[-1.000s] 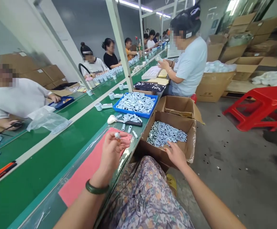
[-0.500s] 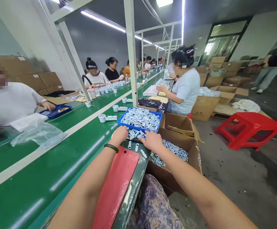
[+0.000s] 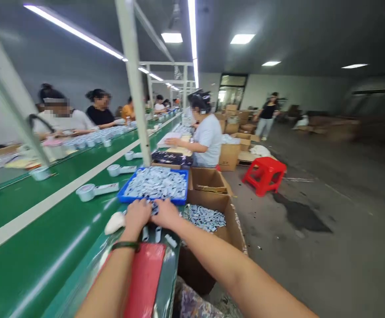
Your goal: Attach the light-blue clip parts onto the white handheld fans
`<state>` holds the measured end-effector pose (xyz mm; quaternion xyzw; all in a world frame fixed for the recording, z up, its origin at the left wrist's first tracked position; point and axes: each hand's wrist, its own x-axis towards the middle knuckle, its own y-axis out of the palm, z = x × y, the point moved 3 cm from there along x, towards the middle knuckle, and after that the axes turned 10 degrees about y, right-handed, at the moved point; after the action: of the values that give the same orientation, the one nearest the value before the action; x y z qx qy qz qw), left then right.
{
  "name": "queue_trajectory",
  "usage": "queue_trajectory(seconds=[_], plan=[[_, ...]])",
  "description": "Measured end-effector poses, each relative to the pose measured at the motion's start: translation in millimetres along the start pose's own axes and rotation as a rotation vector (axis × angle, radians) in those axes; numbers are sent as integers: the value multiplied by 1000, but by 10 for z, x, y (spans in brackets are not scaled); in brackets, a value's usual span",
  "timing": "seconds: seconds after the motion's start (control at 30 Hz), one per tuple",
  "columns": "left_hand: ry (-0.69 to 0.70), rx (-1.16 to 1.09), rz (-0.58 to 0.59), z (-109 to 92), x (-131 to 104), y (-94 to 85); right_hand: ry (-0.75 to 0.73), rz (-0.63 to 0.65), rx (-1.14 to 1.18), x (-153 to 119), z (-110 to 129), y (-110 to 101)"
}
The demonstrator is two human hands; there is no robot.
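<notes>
Left hand (image 3: 138, 215) and right hand (image 3: 166, 215) are together at the near edge of the blue tray (image 3: 181, 201), fingers curled inward over a few small grey pieces (image 3: 153, 207). The fingertips are mostly hidden, so whether either hand has a firm hold, and how far it is open, cannot be told.

Progress, as judged: part way. The tray, at 12 o'clock from the hands, is heaped with similar pieces. Outside it remain those between the hands, three loose pieces (image 3: 158, 234) at 6 o'clock, just short of the red sheet (image 3: 148, 274), and a large pile (image 3: 205, 218) in the open box (image 3: 229, 207) at 3 o'clock. Three white cups with handles (image 3: 85, 192) lie on the green belt (image 3: 60, 216) between 10 and 11 o'clock, apart from the hands.

Markings: no brand legible. The nearest cup handle bears faint print, unreadable; the carton (image 3: 230, 154) at 2 o'clock carries dark characters, too small and blurred to read
</notes>
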<state>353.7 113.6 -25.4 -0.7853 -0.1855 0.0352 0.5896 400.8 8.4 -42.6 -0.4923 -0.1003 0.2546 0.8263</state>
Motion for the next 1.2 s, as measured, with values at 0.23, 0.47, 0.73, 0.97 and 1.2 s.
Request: queue_trajectory(seconds=[0.23, 0.47, 0.73, 0.97, 1.2], plan=[[-42, -191, -155, 72, 189, 20, -13, -36, 207, 227, -41, 106], [-192, -374, -382, 319, 109, 93, -201, -27, 468, 305, 60, 324], [-32, -482, -578, 30, 870, -161, -391, -69, 427, 940, 25, -443], [224, -459, -341, -148, 1507, -65, -464, -47, 170, 1621, -648, -856], [607, -148, -134, -230, 761, 222, -512, -85, 142, 1894, -944, -762]])
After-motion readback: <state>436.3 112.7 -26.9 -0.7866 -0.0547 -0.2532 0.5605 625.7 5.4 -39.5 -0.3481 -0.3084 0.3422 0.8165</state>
